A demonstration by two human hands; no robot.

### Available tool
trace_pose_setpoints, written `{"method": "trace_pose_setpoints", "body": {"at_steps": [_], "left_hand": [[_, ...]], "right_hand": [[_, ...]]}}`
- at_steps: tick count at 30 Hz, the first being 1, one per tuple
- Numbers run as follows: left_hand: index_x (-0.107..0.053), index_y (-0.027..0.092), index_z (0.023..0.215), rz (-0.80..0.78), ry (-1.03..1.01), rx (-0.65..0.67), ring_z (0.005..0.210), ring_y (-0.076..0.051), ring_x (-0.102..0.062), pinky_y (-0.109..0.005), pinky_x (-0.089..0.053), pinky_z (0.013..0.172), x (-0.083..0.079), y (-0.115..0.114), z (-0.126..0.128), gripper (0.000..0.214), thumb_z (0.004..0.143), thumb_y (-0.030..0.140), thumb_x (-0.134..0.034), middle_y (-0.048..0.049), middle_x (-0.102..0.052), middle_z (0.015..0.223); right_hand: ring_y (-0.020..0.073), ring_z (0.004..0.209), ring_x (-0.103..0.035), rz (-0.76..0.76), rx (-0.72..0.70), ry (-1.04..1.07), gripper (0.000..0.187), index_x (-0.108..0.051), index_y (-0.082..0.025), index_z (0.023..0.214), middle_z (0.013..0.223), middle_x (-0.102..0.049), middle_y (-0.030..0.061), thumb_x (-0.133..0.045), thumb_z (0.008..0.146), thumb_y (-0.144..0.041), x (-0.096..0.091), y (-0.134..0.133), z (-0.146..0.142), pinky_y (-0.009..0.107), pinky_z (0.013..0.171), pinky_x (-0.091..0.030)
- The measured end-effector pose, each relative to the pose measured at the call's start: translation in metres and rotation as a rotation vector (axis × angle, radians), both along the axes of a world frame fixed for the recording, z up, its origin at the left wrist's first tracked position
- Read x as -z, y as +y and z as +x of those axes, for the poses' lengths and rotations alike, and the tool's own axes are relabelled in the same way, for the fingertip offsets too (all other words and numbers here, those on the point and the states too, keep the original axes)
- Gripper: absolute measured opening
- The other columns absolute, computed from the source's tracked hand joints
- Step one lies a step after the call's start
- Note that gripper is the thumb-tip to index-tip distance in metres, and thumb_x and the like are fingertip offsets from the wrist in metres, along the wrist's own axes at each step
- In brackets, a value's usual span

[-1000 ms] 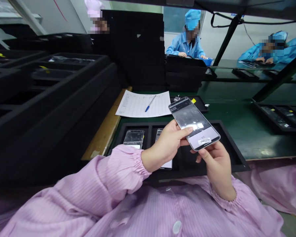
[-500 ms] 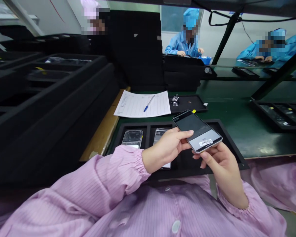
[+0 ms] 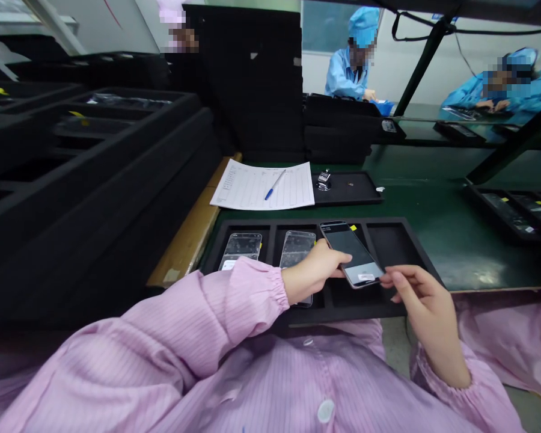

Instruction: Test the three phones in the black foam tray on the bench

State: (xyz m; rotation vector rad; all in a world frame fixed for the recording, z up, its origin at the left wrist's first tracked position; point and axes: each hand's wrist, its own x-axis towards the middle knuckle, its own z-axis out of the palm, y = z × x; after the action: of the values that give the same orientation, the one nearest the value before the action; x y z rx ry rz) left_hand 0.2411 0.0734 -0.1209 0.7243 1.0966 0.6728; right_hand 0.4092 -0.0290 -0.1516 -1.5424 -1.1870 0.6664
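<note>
Black tray [image 3: 415, 240] at mid-frame; my left hand [image 3: 313, 273] pinches the phone [image 3: 352, 252] over a slot. Right hand [image 3: 426, 300] fingers half-spread, just clear. One-sided grip could let it tip and scratch.

One head-worn view looks forward and down, close over the tray [image 3: 433, 273], its edges perhaps bowed.

A glossy glass face is shown by the phone [image 3: 352, 253], with a white paper label near its lower end. The black tray [image 3: 415, 252] looks matt and foam-like. Smooth green matting covers the bench [image 3: 428, 198], edged with bare wood. The sleeves [image 3: 234, 307] are of striped pink cloth.
</note>
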Motion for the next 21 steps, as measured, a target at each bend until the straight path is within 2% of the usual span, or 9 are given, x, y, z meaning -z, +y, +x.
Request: {"method": "trace_pose_setpoints", "body": {"at_steps": [2, 5, 8, 11, 16, 19, 21], "left_hand": [[-0.062, 0.011, 0.079, -0.04, -0.044, 0.044, 0.076, -0.017, -0.071, -0.035, -0.061, 0.08, -0.013, 0.0, -0.004, 0.013, 0.082, -0.001, -0.059, -0.0092, -0.071, 0.082], [-0.065, 0.009, 0.071, -0.148, -0.162, 0.133, 0.07, -0.014, -0.07, -0.025, -0.06, 0.077, -0.032, -0.002, -0.011, 0.019, 0.085, 0.001, -0.056, -0.0104, -0.072, 0.075], [-0.067, 0.009, 0.071, -0.246, -0.255, 0.18, 0.065, -0.011, -0.069, -0.02, -0.059, 0.073, -0.044, -0.004, -0.016, 0.024, 0.088, 0.001, -0.052, -0.0093, -0.072, 0.073], [-0.066, 0.009, 0.071, -0.267, -0.246, 0.164, 0.064, -0.011, -0.069, -0.02, -0.06, 0.07, -0.049, -0.007, -0.017, 0.025, 0.09, 0.002, -0.05, -0.0089, -0.072, 0.072], [-0.065, 0.008, 0.074, -0.221, -0.209, 0.158, 0.067, -0.012, -0.07, -0.02, -0.06, 0.069, -0.045, -0.008, -0.017, 0.021, 0.089, 0.001, -0.052, -0.0099, -0.072, 0.075], [-0.063, 0.01, 0.089, -0.08, -0.145, 0.138, 0.073, -0.015, -0.071, -0.028, -0.062, 0.07, -0.03, -0.008, -0.013, 0.01, 0.085, 0.003, -0.058, -0.0103, -0.073, 0.088], [-0.058, 0.013, 0.105, 0.006, -0.036, 0.121, 0.076, -0.018, -0.072, -0.034, -0.062, 0.069, -0.015, -0.007, -0.008, 0.025, 0.081, 0.004, -0.061, -0.0097, -0.072, 0.096]], "right_hand": [[0.0196, 0.085, -0.068, 0.164, 0.064, 0.011, 0.026, -0.068, -0.025, 0.111, 0.1, -0.072, 0.0069, -0.065, 0.093, -0.043, -0.002, -0.003, -0.006, 0.029, 0.065, -0.056], [0.0205, 0.093, -0.065, 0.398, 0.061, -0.05, 0.031, -0.065, -0.028, 0.122, 0.113, -0.066, 0.0065, -0.068, 0.091, -0.032, -0.006, -0.005, -0.015, 0.032, 0.073, -0.056], [0.0227, 0.099, -0.064, 0.531, 0.072, -0.153, 0.028, -0.069, -0.029, 0.116, 0.113, -0.065, 0.0068, -0.07, 0.089, -0.024, -0.011, -0.001, -0.025, 0.034, 0.075, -0.055], [0.0232, 0.098, -0.064, 0.595, 0.131, -0.199, 0.021, -0.07, -0.026, 0.11, 0.106, -0.067, 0.0067, -0.068, 0.089, -0.023, -0.012, 0.006, -0.03, 0.034, 0.071, -0.054], [0.0217, 0.093, -0.066, 0.584, 0.122, -0.237, 0.018, -0.071, -0.022, 0.107, 0.105, -0.069, 0.007, -0.068, 0.09, -0.027, -0.007, 0.009, -0.026, 0.033, 0.071, -0.055], [0.0271, 0.101, -0.066, 0.595, 0.179, -0.291, 0.025, -0.071, -0.019, 0.102, 0.106, -0.07, 0.0099, -0.054, 0.098, -0.037, -0.005, 0.007, -0.018, 0.044, 0.083, -0.054], [0.0304, 0.106, -0.065, 0.602, 0.246, -0.287, 0.034, -0.07, -0.017, 0.1, 0.11, -0.069, 0.0125, -0.044, 0.101, -0.039, -0.005, 0.005, -0.014, 0.052, 0.091, -0.051]]}}
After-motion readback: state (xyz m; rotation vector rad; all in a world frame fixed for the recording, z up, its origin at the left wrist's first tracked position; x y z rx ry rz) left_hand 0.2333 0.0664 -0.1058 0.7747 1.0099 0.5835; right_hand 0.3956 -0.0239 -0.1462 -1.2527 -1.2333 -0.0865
